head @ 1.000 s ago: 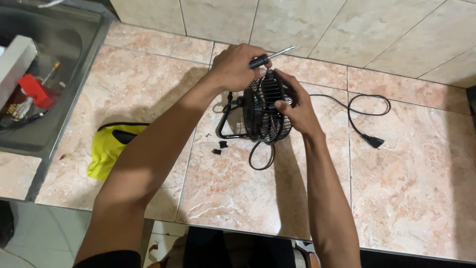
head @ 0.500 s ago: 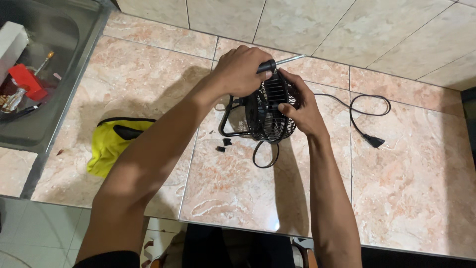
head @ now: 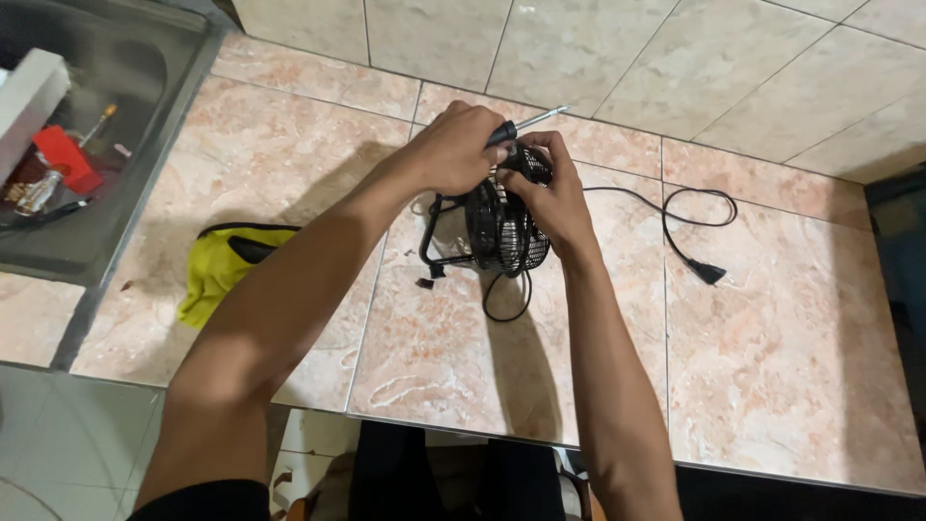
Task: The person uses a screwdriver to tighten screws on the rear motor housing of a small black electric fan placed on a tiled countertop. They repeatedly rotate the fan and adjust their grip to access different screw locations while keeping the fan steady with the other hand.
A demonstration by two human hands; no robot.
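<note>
My left hand (head: 461, 147) grips a black-handled screwdriver (head: 526, 125), fingers clenched around it. My right hand (head: 548, 198) grasps a small black wire-grille fan (head: 502, 224) standing on the pink marble-tiled surface (head: 772, 367), its black power cord (head: 675, 217) trailing right.

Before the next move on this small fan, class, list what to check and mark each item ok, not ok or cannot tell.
1. Power plug lies unplugged on the counter: ok.
2. Black fan is steadied by the right hand: ok.
3. Left hand grips the screwdriver: ok.
4. Screwdriver tip is seated in a screw: not ok, it points away.
5. Small black parts stay together beside the fan: ok.
6. Cord is clear of the hands: ok.
</note>
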